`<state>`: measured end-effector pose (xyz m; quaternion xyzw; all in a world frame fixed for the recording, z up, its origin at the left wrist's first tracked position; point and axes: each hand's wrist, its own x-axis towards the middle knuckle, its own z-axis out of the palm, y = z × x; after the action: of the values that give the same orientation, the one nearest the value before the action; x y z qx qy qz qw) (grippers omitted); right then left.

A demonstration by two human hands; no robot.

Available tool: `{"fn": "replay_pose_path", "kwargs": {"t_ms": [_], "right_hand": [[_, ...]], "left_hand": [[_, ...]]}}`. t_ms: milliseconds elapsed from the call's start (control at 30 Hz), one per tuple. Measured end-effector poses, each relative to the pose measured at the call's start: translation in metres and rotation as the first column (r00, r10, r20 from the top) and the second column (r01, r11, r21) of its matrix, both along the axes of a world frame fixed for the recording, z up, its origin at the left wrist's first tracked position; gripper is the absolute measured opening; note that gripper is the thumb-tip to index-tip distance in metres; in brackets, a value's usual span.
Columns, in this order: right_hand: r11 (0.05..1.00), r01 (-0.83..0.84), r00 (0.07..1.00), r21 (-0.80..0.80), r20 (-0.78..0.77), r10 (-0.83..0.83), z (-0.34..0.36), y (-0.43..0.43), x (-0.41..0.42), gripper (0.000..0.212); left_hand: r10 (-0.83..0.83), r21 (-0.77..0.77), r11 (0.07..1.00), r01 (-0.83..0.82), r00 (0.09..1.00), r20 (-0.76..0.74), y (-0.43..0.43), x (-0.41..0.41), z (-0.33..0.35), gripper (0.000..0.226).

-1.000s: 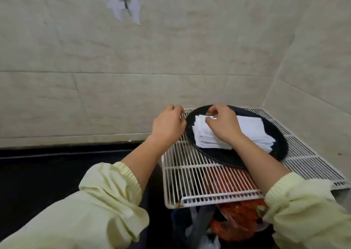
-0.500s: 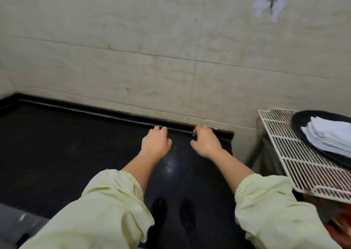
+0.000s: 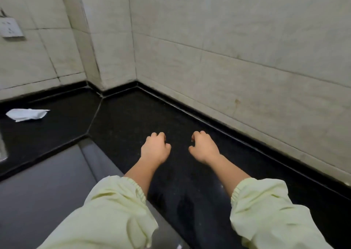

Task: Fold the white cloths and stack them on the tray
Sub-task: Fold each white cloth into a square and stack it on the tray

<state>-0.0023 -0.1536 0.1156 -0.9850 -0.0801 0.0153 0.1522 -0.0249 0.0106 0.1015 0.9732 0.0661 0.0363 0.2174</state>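
Far out to the left of both hands, and farther from the body than they are, a crumpled white cloth [image 3: 27, 114] lies loose on the black counter [image 3: 133, 119], below a wall socket [image 3: 10, 29]. It is unfolded and well apart from either hand. Nearer in, just left of the left forearm, a grey panel [image 3: 47, 182] runs beside the counter; what it is I cannot tell. The left hand [image 3: 154, 148] hangs over bare counter, palm down, its fingers loosely curled under and grasping nothing; whether the tips touch the stone cannot be told. Just beside it, with a gap of dark counter between them, the right hand [image 3: 204, 147] is posed the same way, loosely curled and empty. Both forearms come out of pale yellow-green sleeves [image 3: 117, 210]. To the right of the right hand the tiled wall [image 3: 247, 68] rises from the counter's raised edge. The tray is nowhere in view, so its stack cannot be checked. By my reading the step in hand is fetching the next cloth, the hands being free. The next move calls for a long reach leftward and away, likely led by the left hand, to pinch the cloth by an edge and bring it in front for spreading flat.
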Motion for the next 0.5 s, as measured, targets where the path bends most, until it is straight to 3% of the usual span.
{"fn": "replay_pose_path", "kwargs": {"t_ms": [267,500], "right_hand": [[0.964,-0.232,0.971,-0.129,0.032,0.238,-0.01,0.143,0.088,0.04],[0.916,-0.368,0.93,-0.161,-0.05,0.364,-0.018,0.268,0.178,0.046]], "left_hand": [[0.212,0.048,0.976,-0.213,0.977,0.011,0.142,0.064,-0.011,0.035],[0.33,0.137,0.938,-0.32,0.942,-0.057,0.259,0.13,-0.015,0.04]]}}
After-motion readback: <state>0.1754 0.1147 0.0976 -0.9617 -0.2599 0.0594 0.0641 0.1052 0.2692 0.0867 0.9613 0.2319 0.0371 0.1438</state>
